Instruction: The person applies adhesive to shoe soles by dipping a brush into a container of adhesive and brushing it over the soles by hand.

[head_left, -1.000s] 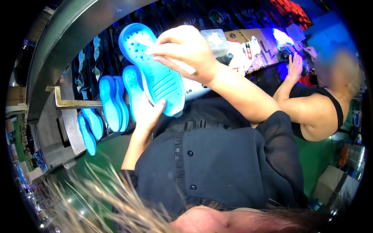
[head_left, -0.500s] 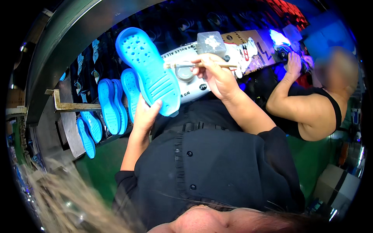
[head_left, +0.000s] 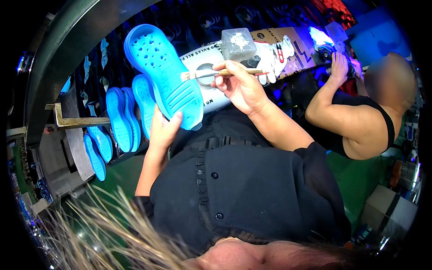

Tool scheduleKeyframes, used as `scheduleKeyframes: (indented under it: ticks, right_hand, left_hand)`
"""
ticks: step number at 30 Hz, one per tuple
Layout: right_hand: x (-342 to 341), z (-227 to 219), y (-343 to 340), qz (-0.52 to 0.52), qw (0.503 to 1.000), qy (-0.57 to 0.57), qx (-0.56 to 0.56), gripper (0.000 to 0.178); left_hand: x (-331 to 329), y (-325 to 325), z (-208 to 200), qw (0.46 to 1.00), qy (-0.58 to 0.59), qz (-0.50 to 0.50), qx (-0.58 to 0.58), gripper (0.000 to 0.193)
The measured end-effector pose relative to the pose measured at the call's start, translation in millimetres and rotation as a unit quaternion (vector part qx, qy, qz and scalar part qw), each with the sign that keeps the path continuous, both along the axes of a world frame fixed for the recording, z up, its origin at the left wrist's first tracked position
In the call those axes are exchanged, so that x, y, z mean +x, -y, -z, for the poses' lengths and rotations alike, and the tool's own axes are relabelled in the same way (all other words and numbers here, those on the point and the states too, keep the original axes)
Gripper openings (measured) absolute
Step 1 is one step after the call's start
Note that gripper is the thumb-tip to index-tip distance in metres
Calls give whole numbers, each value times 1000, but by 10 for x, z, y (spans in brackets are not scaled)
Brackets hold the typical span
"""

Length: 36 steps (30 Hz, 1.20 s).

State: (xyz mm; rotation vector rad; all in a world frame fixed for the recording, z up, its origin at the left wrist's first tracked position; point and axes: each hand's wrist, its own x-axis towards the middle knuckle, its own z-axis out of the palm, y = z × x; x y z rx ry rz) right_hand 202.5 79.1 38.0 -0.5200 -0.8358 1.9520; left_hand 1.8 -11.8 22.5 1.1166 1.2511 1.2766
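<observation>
Left hand (head_left: 163, 130): I have it grasping the blue shoe sole (head_left: 164, 76) from beneath, raised tilted above the lap, tread side toward me. Right hand (head_left: 240, 85): clenched on a wooden-handled brush (head_left: 216, 73), bristles touching the sole's right edge near mid-length. Method, as I judge it: keep the sole steady, draw light even strokes along the rim. Adjacent: more blue soles (head_left: 119, 119) racked at left; clear plastic cup (head_left: 238, 44) behind the brush; co-worker's arm (head_left: 342, 112) at right.

The left hand (head_left: 163, 130) is reaching up toward twelve o'clock, fingers curling in a grip, forearm bare. The right hand (head_left: 240, 87) is pinching closed at one o'clock, its forearm slanting down toward four o'clock.
</observation>
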Motion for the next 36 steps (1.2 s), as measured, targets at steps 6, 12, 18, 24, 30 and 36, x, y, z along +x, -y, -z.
scheduleKeyframes:
  ticks: [6,12,18,24,30,36]
  right_hand:
    - [-30,-11,5,16,1000,11,-4,31]
    - [-125,20,8,58,993,82,57,33]
    - [-194,12,-46,191,718,330,583,12]
    - [-226,-133,196,151,601,387,683,8]
    - [-81,-44,212,79,891,271,356,26]
    - [-57,43,156,82,979,137,125,33]
  left_hand:
    - [-1,-17,17,1000,7,1,10,59]
    - [-40,-18,35,1000,-1,0,-1,62]
    - [-36,-25,66,999,42,2,4,61]
    - [-68,-48,114,996,81,-37,-3,57]
    - [-49,-43,90,996,72,-44,1,58]
    - [-70,-71,137,998,35,-47,6,57]
